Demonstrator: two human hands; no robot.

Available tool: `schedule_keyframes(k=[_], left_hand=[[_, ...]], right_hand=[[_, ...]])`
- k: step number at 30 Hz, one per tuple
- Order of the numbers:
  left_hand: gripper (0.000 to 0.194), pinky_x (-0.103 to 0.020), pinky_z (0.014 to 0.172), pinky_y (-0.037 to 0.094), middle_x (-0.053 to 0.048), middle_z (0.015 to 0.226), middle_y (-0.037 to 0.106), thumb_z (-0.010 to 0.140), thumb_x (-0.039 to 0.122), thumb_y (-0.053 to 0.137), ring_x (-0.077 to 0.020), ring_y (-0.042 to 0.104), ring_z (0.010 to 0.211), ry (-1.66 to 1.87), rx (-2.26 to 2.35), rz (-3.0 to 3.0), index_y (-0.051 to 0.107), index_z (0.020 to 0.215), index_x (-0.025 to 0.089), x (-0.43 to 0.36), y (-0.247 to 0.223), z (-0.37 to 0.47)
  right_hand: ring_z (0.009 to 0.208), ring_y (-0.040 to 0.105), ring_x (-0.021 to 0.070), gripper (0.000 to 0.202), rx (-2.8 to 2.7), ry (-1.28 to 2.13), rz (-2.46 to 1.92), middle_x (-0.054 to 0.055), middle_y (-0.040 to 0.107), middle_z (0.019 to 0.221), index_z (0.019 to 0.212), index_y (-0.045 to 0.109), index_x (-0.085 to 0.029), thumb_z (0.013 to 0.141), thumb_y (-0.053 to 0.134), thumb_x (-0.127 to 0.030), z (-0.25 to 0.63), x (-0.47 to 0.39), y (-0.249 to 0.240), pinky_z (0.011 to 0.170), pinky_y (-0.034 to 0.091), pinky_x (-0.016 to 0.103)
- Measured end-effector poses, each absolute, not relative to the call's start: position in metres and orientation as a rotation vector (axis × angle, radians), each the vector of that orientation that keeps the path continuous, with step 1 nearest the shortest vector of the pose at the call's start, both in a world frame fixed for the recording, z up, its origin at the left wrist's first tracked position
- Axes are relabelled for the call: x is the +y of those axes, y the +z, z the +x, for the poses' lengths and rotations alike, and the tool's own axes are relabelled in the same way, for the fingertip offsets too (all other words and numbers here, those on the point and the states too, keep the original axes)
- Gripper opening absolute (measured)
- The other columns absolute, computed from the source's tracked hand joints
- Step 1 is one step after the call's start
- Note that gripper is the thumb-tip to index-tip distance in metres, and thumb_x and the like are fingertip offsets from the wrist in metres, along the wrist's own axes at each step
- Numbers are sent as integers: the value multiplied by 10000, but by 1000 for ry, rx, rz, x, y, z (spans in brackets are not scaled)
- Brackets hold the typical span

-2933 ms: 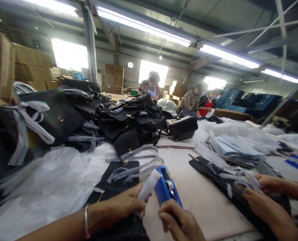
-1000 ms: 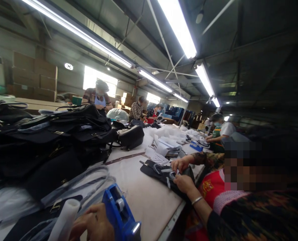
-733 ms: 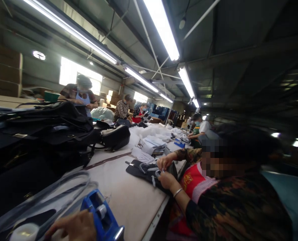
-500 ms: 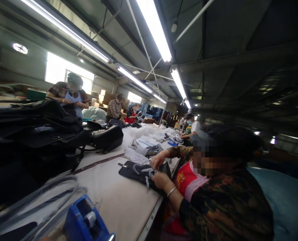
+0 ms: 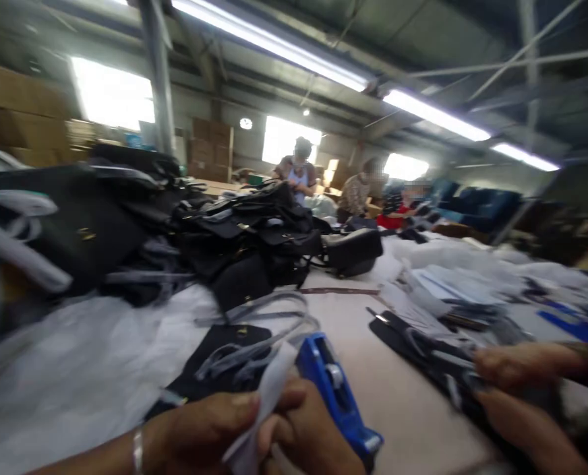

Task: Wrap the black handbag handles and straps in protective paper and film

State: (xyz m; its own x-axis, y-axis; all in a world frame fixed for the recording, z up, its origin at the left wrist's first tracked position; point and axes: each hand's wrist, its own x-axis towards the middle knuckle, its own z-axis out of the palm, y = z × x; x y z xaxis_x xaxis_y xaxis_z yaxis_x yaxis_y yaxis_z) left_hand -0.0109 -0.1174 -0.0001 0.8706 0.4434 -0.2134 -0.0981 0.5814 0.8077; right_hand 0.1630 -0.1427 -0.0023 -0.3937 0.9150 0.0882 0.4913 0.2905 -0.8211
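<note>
At the bottom, my left hand point(image 5: 205, 425), with a silver bangle at the wrist, pinches a white strip of thin wrapping material point(image 5: 269, 389). My right hand point(image 5: 306, 429) grips the same strip from the other side, fingers curled. Whether it is paper or thin foam I cannot tell. Just beyond my hands lies a black bag point(image 5: 205, 349) with a gold clasp and grey-wrapped straps point(image 5: 244, 349) looped over it. Beside my right hand stands a blue tape dispenser point(image 5: 341, 402).
At the right, a co-worker's hands point(image 5: 526, 376) work on another black bag point(image 5: 422, 356). Black bags point(image 5: 264, 231) are piled across the table. White wrapping sheets point(image 5: 91, 356) lie at left. Several co-workers point(image 5: 298, 168) stand at the far side.
My view has swung left and down. Both my hands and the white strip now show clearly; the co-worker has shifted to the right edge, with only the hands in view.
</note>
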Motion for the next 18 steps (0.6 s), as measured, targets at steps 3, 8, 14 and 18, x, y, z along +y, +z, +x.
schedule_keyframes(k=[3, 8, 14, 18], left_hand=[[621, -318, 817, 475, -20, 746, 608, 728, 536, 754, -183, 640, 738, 384, 332, 684, 637, 1186, 134, -112, -14, -33], [524, -326, 858, 452, -133, 944, 652, 800, 498, 678, -202, 660, 746, 364, 208, 682, 682, 1073, 51, -114, -19, -25], [535, -426, 982, 404, -214, 1046, 673, 884, 547, 518, -279, 663, 941, 354, 346, 874, 702, 1011, 61, -115, -17, -32], [644, -381, 880, 478, -153, 995, 708, 837, 677, 482, -271, 649, 921, 339, 644, 1287, 722, 989, 99, -119, -21, -34]], right_hand=[[815, 646, 212, 422, -1911, 1052, -1278, 40, 704, 890, 847, 685, -206, 831, 559, -609, 147, -132, -21, 695, 495, 252], [820, 646, 245, 335, -2008, 1190, -1413, 38, 710, 861, 984, 682, -242, 772, 662, -500, 184, -143, 5, 719, 477, 279], [673, 630, 164, 357, -1447, 1528, -1483, 30, 657, 832, 1114, 572, -193, 895, 532, -472, 181, -127, 12, 630, 498, 280], [749, 647, 173, 359, -1217, 1197, -1606, 61, 651, 942, 1189, 545, -165, 940, 521, -422, 163, -103, -2, 662, 549, 329]])
